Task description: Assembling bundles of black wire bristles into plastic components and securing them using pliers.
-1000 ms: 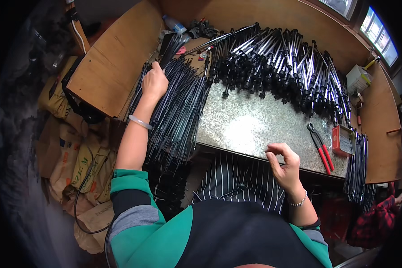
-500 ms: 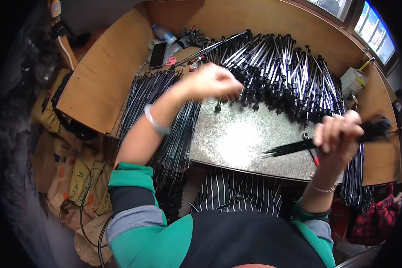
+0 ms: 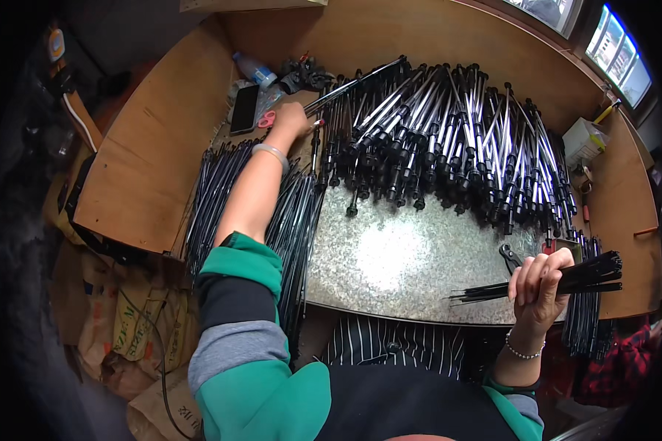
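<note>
My right hand [image 3: 541, 288] is closed round a bundle of thin black rods [image 3: 594, 273], held nearly level above the right front of the table. Their thin tips point left and the thicker ends stick out to the right. My left hand [image 3: 292, 120] is stretched out to the back left, at the near ends of some long silver rods [image 3: 360, 79], beside pink-handled scissors [image 3: 267, 119]. Its fingers are hidden behind the back of the hand. Under my left forearm lies a spread of thin dark rods [image 3: 290, 231]. A large pile of silver rods with black fittings [image 3: 449, 132] covers the back of the table.
On the speckled table top [image 3: 360, 279] lie dark-jawed pliers [image 3: 509, 257] near my right hand. A phone [image 3: 244, 109] and a plastic bottle [image 3: 254, 68] are at the back left. More black rods [image 3: 585, 323] hang over the right edge. Wooden panels [image 3: 151, 140] enclose the table.
My left hand has moved left and away from me, from in front of the pile to beside the scissors. The right hand has lowered slightly, still holding the black rods.
</note>
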The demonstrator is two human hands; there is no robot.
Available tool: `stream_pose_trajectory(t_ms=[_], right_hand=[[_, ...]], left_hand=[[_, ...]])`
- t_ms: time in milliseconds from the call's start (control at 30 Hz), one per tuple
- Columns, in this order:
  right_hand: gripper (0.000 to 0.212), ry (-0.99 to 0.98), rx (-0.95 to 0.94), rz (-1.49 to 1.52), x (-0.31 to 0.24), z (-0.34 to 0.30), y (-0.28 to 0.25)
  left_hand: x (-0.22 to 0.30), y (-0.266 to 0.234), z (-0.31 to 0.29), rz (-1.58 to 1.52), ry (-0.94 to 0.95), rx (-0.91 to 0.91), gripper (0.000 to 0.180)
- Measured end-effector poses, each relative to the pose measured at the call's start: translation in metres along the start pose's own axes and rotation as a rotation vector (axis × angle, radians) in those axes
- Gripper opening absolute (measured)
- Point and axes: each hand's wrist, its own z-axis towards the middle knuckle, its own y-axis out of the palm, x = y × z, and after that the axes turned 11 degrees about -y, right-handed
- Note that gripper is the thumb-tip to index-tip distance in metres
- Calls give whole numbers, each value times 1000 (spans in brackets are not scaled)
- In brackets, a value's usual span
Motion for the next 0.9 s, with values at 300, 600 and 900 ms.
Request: stream_pose_trajectory(t_ms=[300, 600, 900], right_hand=[[19, 60, -78, -154, -11, -4, 9], [34, 197, 188, -114, -22, 16, 12], [47, 563, 39, -227, 28, -49, -15]], left_hand=[[-15, -33, -9, -213, -43, 480, 39], [125, -86, -319, -1105, 785, -616, 79], [115, 26, -497, -1591, -133, -1713, 25]])
